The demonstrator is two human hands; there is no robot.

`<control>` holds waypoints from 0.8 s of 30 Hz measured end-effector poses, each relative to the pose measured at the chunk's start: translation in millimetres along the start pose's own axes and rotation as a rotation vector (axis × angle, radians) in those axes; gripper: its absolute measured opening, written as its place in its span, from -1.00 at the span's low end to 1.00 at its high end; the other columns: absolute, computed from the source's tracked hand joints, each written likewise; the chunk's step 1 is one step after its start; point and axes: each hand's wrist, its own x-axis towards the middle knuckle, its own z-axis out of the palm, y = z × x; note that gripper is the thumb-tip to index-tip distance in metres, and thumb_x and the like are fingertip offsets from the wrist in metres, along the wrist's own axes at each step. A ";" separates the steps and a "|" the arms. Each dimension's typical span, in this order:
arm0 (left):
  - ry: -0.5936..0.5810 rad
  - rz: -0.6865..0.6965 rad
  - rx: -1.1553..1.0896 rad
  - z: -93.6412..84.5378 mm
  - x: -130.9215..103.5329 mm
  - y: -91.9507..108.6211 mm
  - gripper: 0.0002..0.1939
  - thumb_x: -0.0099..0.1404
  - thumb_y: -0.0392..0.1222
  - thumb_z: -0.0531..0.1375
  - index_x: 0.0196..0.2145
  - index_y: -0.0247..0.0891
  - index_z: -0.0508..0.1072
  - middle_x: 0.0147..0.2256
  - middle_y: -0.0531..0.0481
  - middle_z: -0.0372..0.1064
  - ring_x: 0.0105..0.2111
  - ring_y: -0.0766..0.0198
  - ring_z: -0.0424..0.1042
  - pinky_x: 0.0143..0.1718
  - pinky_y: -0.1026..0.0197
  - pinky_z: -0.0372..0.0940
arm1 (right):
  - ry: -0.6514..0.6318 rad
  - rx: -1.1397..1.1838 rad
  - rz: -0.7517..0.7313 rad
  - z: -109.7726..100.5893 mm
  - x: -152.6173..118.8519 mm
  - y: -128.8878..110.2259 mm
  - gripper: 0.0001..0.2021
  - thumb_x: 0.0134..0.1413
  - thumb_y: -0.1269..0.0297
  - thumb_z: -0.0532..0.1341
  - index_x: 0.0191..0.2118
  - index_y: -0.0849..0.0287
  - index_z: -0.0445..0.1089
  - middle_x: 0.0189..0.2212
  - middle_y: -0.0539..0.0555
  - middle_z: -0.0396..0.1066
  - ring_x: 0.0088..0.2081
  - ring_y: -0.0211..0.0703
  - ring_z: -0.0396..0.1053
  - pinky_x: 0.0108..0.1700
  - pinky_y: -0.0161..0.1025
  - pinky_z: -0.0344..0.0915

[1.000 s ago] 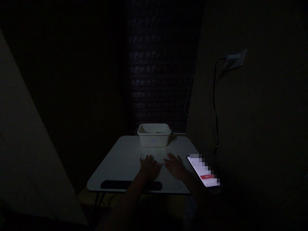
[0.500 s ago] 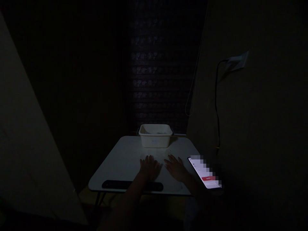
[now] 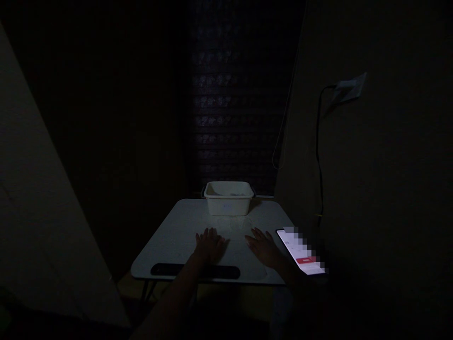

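A: How is the left hand [image 3: 210, 248] placed?
B: Palm down at the tabletop [image 3: 170, 231], fingers spread, nothing visible in its grasp.
A: And the right hand [image 3: 264, 248]?
B: Much the same: palm down, wide, holding nothing I can see, with a stretch of tabletop between the two.
A: Do they touch the surface?
B: They look laid on it, but it's too dim to be sure.
A: What's nearest?
B: A lit phone [image 3: 297, 250], just to the right of the right hand. On the near side of the left hand there's a black strip [image 3: 224, 272], with the left forearm crossing over it.
A: Farther out?
B: A white tub [image 3: 228, 200], beyond both hands; its contents are too dark to make out.
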 end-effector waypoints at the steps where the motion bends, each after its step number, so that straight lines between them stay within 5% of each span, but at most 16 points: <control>1: -0.005 -0.011 0.003 0.5 0.0 -2.3 -0.55 0.10 0.03 -0.34 -0.11 -0.06 0.07 0.02 -0.03 -0.18 -0.01 0.02 -0.29 -0.19 -0.23 -0.27 | -0.003 0.002 0.003 -0.9 0.0 0.3 -0.63 0.00 0.16 -0.28 -0.12 0.01 0.09 -0.05 0.09 0.02 -0.01 -0.16 -0.16 -0.11 -0.02 -0.17; 12: 0.094 0.063 -0.003 5.9 -8.3 -4.7 -0.52 0.11 0.03 -0.38 -0.10 -0.10 0.07 0.01 -0.05 -0.15 -0.02 0.07 -0.21 -0.16 -0.15 -0.22 | -0.001 0.018 -0.062 -2.7 5.8 -17.3 -0.63 0.00 0.17 -0.27 -0.10 0.04 0.06 -0.04 0.05 -0.01 0.00 -0.19 -0.18 -0.07 -0.07 -0.23; 24: 0.057 0.048 0.010 -2.2 -12.9 -5.8 -0.53 0.12 0.01 -0.37 -0.12 -0.12 0.10 0.01 -0.07 -0.16 -0.02 0.04 -0.22 -0.18 -0.19 -0.22 | -0.005 0.036 -0.025 -4.3 8.2 -15.4 -0.62 0.00 0.15 -0.29 -0.14 0.00 0.11 -0.04 0.06 -0.01 0.00 -0.17 -0.17 -0.09 -0.05 -0.19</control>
